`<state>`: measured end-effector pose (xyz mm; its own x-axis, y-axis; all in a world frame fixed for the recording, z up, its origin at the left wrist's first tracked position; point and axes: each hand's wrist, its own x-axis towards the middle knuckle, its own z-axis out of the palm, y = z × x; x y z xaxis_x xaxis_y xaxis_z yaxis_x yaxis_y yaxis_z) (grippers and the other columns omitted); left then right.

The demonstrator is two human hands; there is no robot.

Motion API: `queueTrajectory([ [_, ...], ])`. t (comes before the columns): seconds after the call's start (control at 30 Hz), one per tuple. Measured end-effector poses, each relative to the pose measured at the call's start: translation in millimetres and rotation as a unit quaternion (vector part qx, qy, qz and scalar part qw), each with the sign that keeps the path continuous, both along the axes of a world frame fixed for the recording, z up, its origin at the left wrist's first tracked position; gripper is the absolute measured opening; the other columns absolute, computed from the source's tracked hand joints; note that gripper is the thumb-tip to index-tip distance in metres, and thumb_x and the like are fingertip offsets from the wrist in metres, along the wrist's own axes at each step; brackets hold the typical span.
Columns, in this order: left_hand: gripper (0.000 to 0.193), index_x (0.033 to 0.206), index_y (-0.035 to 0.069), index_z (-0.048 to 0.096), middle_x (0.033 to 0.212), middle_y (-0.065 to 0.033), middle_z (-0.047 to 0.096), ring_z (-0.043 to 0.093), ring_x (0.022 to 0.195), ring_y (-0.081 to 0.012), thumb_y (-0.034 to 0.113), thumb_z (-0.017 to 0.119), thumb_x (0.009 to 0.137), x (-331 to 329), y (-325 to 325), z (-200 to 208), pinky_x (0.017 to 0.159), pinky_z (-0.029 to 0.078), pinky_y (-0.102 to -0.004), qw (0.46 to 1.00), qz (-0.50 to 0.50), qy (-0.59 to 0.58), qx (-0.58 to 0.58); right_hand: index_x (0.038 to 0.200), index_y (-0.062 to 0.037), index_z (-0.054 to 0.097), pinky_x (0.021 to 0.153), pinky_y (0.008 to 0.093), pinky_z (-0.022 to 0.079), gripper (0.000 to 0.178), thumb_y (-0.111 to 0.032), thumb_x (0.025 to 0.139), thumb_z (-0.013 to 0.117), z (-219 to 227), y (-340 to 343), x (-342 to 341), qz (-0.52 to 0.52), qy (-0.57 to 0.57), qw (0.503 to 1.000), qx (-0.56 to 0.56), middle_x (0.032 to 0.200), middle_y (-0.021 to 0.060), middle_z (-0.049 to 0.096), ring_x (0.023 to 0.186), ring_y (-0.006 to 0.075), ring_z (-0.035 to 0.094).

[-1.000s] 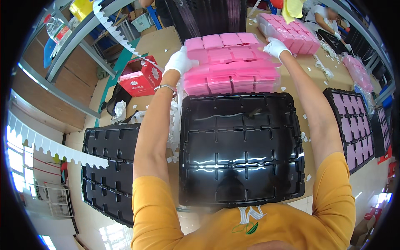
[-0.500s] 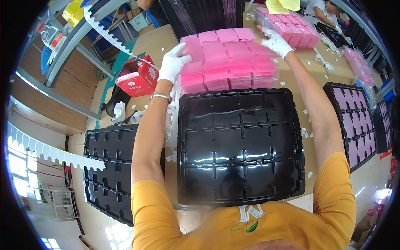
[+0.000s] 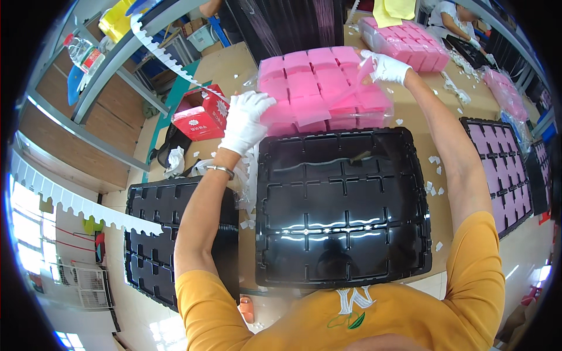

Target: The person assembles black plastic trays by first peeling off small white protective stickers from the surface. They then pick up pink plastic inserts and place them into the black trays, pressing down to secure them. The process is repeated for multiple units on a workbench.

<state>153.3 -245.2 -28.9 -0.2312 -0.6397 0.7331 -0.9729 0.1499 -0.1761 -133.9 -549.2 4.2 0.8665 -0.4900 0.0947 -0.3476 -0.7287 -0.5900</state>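
The right hand (image 3: pixel 389 67), gloved in white, pinches the raised end of a pink sheet (image 3: pixel 346 98) between thumb and fingers; the sheet slants from those fingertips down and leftward over the stack (image 3: pixel 304 76), which lies between the two hands; the left hand (image 3: pixel 244 120), also in a white glove, rests its bent fingers (image 3: pixel 266 100) at the stack's left edge, and whether they grip anything there I cannot tell; a bracelet (image 3: pixel 220 170) circles the wrist below them.

On the body side of both hands, just beside the stack, lies a glossy black tray (image 3: pixel 345 205); left of the left fingers sits an open red box (image 3: pixel 202 120); below that box, on the outer side of the left forearm, are more black trays (image 3: pixel 151 202).

Just beyond the right fingers lies a bagged pink stack (image 3: pixel 404 44), with yellow sheets (image 3: pixel 393 11) over its far side; to the right of the right forearm stands a pink-filled tray (image 3: pixel 468 126); white scraps (image 3: pixel 434 159) dot the table (image 3: pixel 222 64) nearer the body than the right fingers; well beyond those fingers, at upper right, a co-worker (image 3: pixel 453 23) leans over a dark tray; straight past both hands rises a black pile (image 3: pixel 281 23).
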Motion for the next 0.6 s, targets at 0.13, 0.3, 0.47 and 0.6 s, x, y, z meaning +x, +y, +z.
queueTrajectory([
  [0.13,0.020,0.087,0.020,0.069,0.093,0.0022,0.069,0.060,0.100,-0.0224,0.016,0.078,0.070,-0.6,9.8,4.6,0.096,0.041,-0.0448,0.997,-0.015,0.077,0.002,0.128,0.0010,0.060,0.098,0.0319,0.044,0.061,-0.019,0.075,0.081,26.3,41.2,-5.0,0.009,-0.003,1.000,0.011,0.128,0.0101,0.062,0.108,0.0203,0.059],
  [0.3,0.018,0.089,0.015,0.069,0.091,-0.0011,0.069,0.062,0.095,-0.0240,0.013,0.076,0.073,-7.0,36.2,19.5,0.089,0.042,-0.0391,0.997,-0.011,0.077,-0.029,0.103,0.0029,0.065,0.079,0.0306,0.047,0.029,-0.017,0.083,0.074,27.2,90.0,-42.4,-0.007,-0.100,0.993,0.061,0.094,0.0034,0.062,0.084,0.0154,0.057],
  [0.47,0.022,0.092,0.015,0.067,0.100,-0.0017,0.066,0.060,0.098,-0.0244,0.010,0.073,0.072,-57.6,110.3,39.9,0.097,0.038,-0.0510,0.997,0.047,-0.036,0.050,0.097,-0.0033,0.066,0.082,0.0355,0.046,0.017,-0.005,0.081,0.067,6.8,151.7,-102.3,0.089,-0.186,0.941,-0.267,0.089,0.0081,0.060,0.085,0.0277,0.058],
  [0.6,0.022,0.088,0.016,0.064,0.091,0.0005,0.060,0.060,0.092,-0.0217,0.008,0.070,0.068,-104.1,161.2,45.4,0.104,0.034,-0.0567,0.989,0.033,-0.080,0.116,0.092,-0.0079,0.068,0.079,0.0408,0.046,0.019,-0.003,0.074,0.070,4.2,231.4,-140.6,0.061,-0.167,0.940,-0.293,0.088,0.0065,0.062,0.084,0.0298,0.059],
])
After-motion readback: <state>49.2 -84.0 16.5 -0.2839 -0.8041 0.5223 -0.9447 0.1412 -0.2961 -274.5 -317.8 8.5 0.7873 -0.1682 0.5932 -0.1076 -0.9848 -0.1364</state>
